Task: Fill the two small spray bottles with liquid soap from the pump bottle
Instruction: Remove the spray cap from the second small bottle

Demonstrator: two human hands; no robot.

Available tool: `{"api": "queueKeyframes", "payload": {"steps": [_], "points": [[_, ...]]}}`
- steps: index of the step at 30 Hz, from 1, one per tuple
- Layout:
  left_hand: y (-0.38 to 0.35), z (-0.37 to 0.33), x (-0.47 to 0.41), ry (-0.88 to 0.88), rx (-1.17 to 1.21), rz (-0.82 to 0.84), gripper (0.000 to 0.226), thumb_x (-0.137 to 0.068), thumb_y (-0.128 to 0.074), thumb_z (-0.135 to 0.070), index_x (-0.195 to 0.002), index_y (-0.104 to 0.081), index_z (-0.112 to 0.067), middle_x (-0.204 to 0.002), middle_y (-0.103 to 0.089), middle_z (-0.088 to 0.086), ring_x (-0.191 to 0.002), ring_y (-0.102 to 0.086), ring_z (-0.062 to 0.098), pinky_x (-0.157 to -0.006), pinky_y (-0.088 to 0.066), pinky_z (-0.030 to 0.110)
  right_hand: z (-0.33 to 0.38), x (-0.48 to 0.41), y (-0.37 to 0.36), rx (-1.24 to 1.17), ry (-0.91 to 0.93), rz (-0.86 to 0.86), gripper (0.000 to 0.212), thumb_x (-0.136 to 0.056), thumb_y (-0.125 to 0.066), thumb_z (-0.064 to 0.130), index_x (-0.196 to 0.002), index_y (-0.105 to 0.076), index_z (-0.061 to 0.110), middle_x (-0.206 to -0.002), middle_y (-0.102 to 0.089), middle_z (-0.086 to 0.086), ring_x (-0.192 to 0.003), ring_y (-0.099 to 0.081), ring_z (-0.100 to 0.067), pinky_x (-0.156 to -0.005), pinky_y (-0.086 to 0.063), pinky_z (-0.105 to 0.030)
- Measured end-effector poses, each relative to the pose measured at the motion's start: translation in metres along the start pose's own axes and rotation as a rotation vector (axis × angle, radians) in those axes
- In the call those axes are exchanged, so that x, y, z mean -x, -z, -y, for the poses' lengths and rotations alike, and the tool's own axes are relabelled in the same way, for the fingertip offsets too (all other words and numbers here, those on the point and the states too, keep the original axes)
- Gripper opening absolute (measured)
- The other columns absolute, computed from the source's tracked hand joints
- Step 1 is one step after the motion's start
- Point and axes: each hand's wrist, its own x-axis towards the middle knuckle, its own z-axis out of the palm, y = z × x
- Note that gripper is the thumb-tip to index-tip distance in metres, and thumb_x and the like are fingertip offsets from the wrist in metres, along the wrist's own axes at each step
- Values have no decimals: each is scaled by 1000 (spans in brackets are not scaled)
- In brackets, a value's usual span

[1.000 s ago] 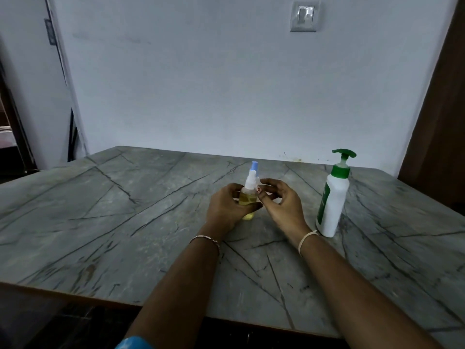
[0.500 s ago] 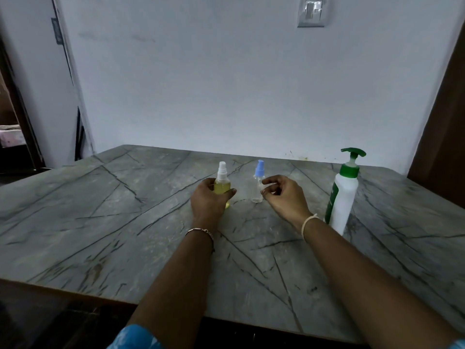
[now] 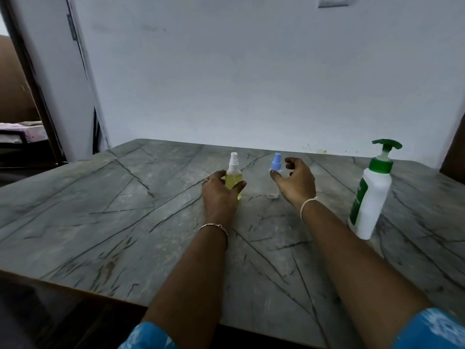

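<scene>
Two sprayers upright on the tabletop [image 3: 100, 210]: yellow bottle [image 3: 233, 178], looks full, gripped round the body by left hand [image 3: 219, 195]; clear bottle [image 3: 275, 173], blue cap, looks empty, just beside right hand [image 3: 295, 183], whose fingers are loosely spread, thumb at the neck, contact unclear. Both likely light, thin plastic, tippy, slick if soapy; take by the body, not the cap. Pump bottle [image 3: 370, 197] stands well right of the right hand, untouched.

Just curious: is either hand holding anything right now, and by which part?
Left hand grips the yellow-filled spray bottle round its body. Right hand, open beside the blue-capped bottle, holds nothing.
</scene>
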Motion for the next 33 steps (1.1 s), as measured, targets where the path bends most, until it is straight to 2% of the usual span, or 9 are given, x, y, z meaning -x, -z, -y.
{"api": "queueKeyframes", "payload": {"steps": [4, 7, 11, 17, 20, 23, 26, 30, 33], "points": [[-1, 2, -2, 8, -11, -14, 63, -70, -82, -37, -123, -58, -14, -116, -64, 7, -108, -57, 23, -91, -49, 37, 4, -4, -11, -10, 14, 44, 46, -86, -68, 33, -124, -54, 12, -124, -60, -5, -113, -56, -26, -90, -46, -36], [-3, 3, -3, 25, -3, -1, 65, -69, -83, -37, -124, -55, -15, -118, -63, 7, -110, -56, 23, -91, -49, 38, 7, 0, -12, 0, 31, 57, 32, -91, -62, 29, -116, -59, 10, -111, -64, -6, -101, -58, -24, -77, -39, -27], [-3, 3, -2, 28, -1, 8, 71, -68, -84, -34, -127, -50, -15, -121, -61, 7, -114, -54, 23, -91, -47, 35, 9, 8, -9, -30, 25, 30, 27, -92, -61, 28, -113, -58, 11, -100, -62, -4, -90, -57, -21, -75, -39, -27], [1, -3, 6, 23, -38, 64, 91, -66, -85, -24, -140, -32, -13, -138, -46, 13, -129, -41, 29, -104, -41, 41, 10, 25, 4, -61, 24, 11, 23, -92, -60, 29, -107, -61, 12, -88, -61, 1, -86, -59, -20, -72, -40, -27], [5, -12, 19, -174, -159, -10, 88, -69, -77, -13, -141, -27, -12, -145, -28, 13, -135, -24, 31, -110, -33, 42, 12, 34, 15, -47, 56, 24, 24, -92, -59, 32, -106, -60, 12, -89, -62, 1, -83, -59, -17, -71, -41, -27], [8, -24, 32, -503, -167, -90, 74, -65, -70, -13, -131, -38, -9, -138, -33, 11, -127, -27, 25, -105, -31, 30, 14, 43, 26, -27, 97, 33, 27, -93, -57, 37, -105, -60, 13, -90, -63, 1, -82, -59, -16, -70, -42, -28], [2, -31, 46, -652, -154, 105, 71, -62, -65, -26, -126, -41, -7, -130, -39, 11, -124, -35, 24, -103, -35, 31, 18, 49, 35, -16, 127, 26, 28, -90, -60, 40, -100, -61, 14, -88, -64, 2, -80, -60, -16, -69, -46, -30], [-10, -34, 59, -492, -101, 488, 85, -65, -72, -37, -134, -36, -5, -133, -44, 9, -123, -41, 20, -98, -34, 23, 24, 58, 42, 38, 175, -14, 28, -84, -66, 46, -87, -61, 19, -79, -64, 6, -71, -60, -11, -64, -49, -30], [-15, -35, 58, -380, 49, 551, 69, -70, -80, -21, -127, -44, -7, -120, -61, 4, -104, -59, 14, -86, -52, 29, 27, 66, 45, 82, 195, -52, 28, -84, -65, 48, -84, -63, 20, -78, -65, 6, -69, -60, -11, -63, -49, -29]]}}
